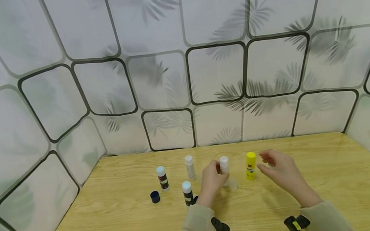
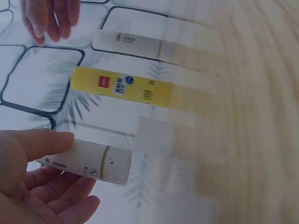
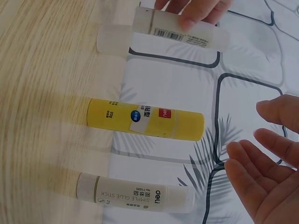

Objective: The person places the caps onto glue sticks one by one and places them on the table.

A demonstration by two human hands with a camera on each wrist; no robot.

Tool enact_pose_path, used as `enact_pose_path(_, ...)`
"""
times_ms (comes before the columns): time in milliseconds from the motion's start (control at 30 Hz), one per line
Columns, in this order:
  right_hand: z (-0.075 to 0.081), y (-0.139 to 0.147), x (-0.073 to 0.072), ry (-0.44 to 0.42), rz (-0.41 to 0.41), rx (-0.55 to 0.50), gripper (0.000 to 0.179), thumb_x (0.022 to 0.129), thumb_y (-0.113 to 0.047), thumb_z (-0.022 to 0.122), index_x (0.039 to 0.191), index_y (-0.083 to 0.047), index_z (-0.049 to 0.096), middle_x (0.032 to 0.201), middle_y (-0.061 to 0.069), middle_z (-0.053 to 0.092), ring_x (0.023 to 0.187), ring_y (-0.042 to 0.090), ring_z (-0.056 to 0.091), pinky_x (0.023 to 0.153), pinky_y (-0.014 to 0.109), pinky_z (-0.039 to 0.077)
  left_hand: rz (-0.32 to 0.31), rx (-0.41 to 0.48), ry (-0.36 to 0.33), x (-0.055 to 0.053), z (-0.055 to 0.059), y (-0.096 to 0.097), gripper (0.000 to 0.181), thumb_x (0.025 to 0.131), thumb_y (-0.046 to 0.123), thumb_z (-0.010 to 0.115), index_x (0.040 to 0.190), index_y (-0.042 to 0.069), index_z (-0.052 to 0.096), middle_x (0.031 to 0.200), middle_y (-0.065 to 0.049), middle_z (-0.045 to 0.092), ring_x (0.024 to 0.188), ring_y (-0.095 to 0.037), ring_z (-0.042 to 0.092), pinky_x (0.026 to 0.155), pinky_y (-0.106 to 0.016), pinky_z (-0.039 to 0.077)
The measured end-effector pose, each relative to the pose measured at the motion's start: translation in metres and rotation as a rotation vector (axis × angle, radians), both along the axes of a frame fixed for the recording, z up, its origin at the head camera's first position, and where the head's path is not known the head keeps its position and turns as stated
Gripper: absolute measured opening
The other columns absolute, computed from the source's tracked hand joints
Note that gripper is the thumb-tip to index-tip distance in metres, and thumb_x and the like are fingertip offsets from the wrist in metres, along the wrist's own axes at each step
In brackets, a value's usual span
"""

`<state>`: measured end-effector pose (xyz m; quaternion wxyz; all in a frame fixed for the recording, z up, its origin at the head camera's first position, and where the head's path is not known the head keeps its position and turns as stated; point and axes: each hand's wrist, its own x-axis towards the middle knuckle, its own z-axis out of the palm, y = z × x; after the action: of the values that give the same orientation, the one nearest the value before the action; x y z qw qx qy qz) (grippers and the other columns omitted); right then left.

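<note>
My left hand [image 1: 212, 181] grips a white glue stick [image 2: 88, 158] between thumb and fingers, holding it upright at mid-table. Beside its base, a translucent cap [image 1: 233, 183] stands on the table. To the right, a yellow glue stick [image 1: 251, 166] stands upright with its cap on. My right hand [image 1: 282, 168] hovers just right of the yellow stick, fingers parted and loosely bent around nothing. A second white glue stick [image 3: 135, 192] stands beyond the yellow one in the right wrist view; in the head view the right hand mostly hides it.
Left of my hands stand another white glue stick [image 1: 190, 167] and two dark-labelled glue sticks with pale tops, one farther left [image 1: 163, 178] and one nearer [image 1: 188, 193]. A navy cap [image 1: 155, 197] lies at far left; another [image 1: 196, 199] is partly behind the left wrist. Patterned curtain walls surround the wooden table.
</note>
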<state>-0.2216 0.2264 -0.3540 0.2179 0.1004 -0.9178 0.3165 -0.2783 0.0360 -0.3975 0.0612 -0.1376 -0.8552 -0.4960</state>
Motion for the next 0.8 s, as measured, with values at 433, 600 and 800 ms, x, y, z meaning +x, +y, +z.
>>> enact_pose_path(433, 0.004, -0.001, 0.003, -0.013, -0.006, -0.001, 0.027, 0.081, -0.006, 0.062, 0.104, 0.006, 0.056, 0.099, 0.018, 0.058, 0.088, 0.030, 0.055, 0.075, 0.042, 0.047, -0.029, -0.002, 0.060, 0.027, 0.043, -0.003, 0.026, 0.078, 0.011, 0.067, 0.100, 0.004, 0.057, 0.096, -0.006, 0.058, 0.089, -0.018, 0.055, 0.075, -0.035, 0.046)
enact_pose_path(600, 0.001, -0.001, 0.001, -0.001, -0.008, 0.004, 0.026, 0.080, -0.006, 0.063, 0.103, 0.005, 0.057, 0.097, 0.017, 0.058, 0.087, 0.028, 0.056, 0.074, 0.041, 0.047, -0.076, -0.040, 0.128, 0.034, 0.049, -0.010, 0.022, 0.078, 0.010, 0.066, 0.098, 0.004, 0.057, 0.093, -0.004, 0.058, 0.087, -0.017, 0.054, 0.072, -0.032, 0.046)
enact_pose_path(800, 0.001, -0.001, 0.002, 0.004, -0.005, -0.004, 0.026, 0.080, -0.005, 0.063, 0.103, 0.005, 0.057, 0.096, 0.017, 0.058, 0.086, 0.029, 0.056, 0.074, 0.041, 0.047, -0.132, -0.113, 0.210, 0.042, 0.053, -0.027, 0.020, 0.079, 0.008, 0.064, 0.098, 0.003, 0.058, 0.092, -0.004, 0.057, 0.082, -0.014, 0.053, 0.066, -0.027, 0.045)
